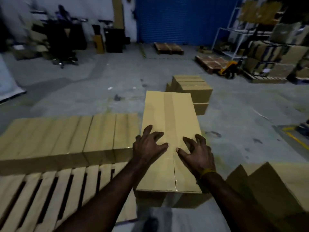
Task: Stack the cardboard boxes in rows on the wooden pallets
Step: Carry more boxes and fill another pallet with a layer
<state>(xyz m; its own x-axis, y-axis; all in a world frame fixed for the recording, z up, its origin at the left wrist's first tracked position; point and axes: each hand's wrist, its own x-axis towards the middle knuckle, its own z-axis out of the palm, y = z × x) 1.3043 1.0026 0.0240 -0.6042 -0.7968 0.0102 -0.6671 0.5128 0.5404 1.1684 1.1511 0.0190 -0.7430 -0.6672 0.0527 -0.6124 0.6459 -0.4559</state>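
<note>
floor (pixel 100 84): grey concrete | back wall: blue roller door (pixel 180 19) | right: white metal rack (pixel 234 30) | light: dim

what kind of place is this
Most likely a warehouse or packing floor: a blue roller door at the back, wooden pallets on a bare concrete floor, a yellow pallet jack, and metal racks stacked with cardboard boxes.

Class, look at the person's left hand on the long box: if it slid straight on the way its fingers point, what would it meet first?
The left hand rests with spread fingers on the long taped box, pointing along its top. It would probably just cross bare cardboard to the far edge; beyond stands a stack of boxes, depth unclear.
</note>
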